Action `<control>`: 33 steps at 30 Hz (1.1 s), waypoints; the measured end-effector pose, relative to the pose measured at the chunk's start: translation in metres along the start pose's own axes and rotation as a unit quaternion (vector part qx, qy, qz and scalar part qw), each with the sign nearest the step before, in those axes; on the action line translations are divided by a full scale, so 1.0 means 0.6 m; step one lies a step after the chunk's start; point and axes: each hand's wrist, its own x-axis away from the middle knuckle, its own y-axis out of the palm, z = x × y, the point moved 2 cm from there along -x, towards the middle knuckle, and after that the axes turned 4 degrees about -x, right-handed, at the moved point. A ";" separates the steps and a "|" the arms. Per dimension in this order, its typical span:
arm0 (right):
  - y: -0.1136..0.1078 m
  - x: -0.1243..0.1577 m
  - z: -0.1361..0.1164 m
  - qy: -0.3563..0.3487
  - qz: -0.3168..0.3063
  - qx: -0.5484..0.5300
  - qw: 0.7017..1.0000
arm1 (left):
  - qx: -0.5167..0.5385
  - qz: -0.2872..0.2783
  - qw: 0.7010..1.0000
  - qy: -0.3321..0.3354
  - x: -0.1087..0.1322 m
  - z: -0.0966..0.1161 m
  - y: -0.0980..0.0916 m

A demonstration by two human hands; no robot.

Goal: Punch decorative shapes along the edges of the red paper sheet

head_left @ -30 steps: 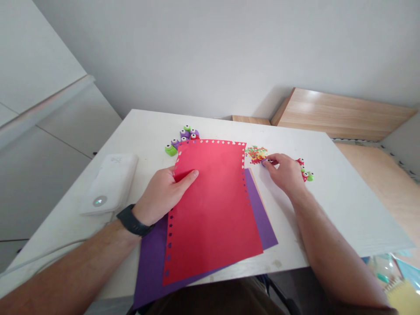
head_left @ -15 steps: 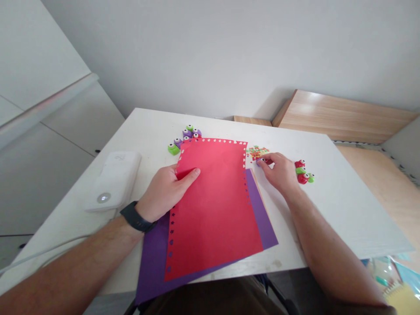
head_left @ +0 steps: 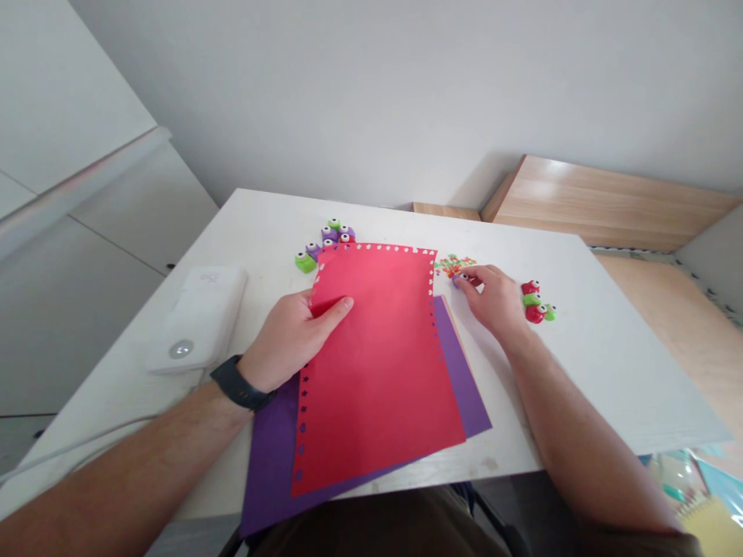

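Observation:
My left hand (head_left: 293, 336) grips the left edge of a red sheet of paper (head_left: 383, 348), with the thumb on top and the fingers hidden beneath. Small shapes are cut along the sheet's top edge and down parts of both sides. Under it lies a purple sheet (head_left: 264, 464), turned at a slight angle. To the right of the paper, my right hand (head_left: 493, 298) pinches a small purple craft punch (head_left: 457, 279) between thumb and fingers. The punch is at the near edge of a scatter of coloured paper bits (head_left: 456, 264).
Several green, purple and red punches (head_left: 305, 262) are grouped behind the paper at the left. More red and green punches (head_left: 535, 312) stand right of my right hand. A white device (head_left: 200, 317) with a cable lies at the left of the white table (head_left: 604, 379). Wooden boards (head_left: 597, 197) stand behind.
My right hand and the purple punch have shifted very slightly away from me, toward the paper bits. The left hand keeps its hold on the red sheet.

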 end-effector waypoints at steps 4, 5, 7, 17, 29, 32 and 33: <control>-0.025 0.006 0.021 0.033 -0.003 0.036 0.999 | 0.005 0.000 1.000 -0.003 0.000 0.001 0.000; -0.030 0.008 0.028 0.045 -0.012 0.058 0.997 | 0.007 -0.003 1.000 -0.007 0.000 0.001 0.000; -0.034 0.009 0.041 0.066 -0.032 0.098 0.992 | 0.009 -0.004 1.000 -0.014 -0.001 0.000 0.001; -0.016 -0.007 0.045 0.049 0.006 0.052 0.997 | 0.009 -0.006 1.000 -0.009 -0.001 -0.001 0.001; -0.027 -0.005 0.078 0.081 -0.015 0.116 0.990 | 0.017 -0.003 1.000 0.003 -0.001 -0.001 0.002; -0.015 -0.011 0.071 0.070 -0.009 0.109 0.991 | 0.014 -0.009 1.000 0.004 -0.002 -0.003 0.002; -0.013 -0.012 0.069 0.065 -0.010 0.106 0.992 | 0.012 -0.009 1.000 0.005 -0.001 -0.002 0.002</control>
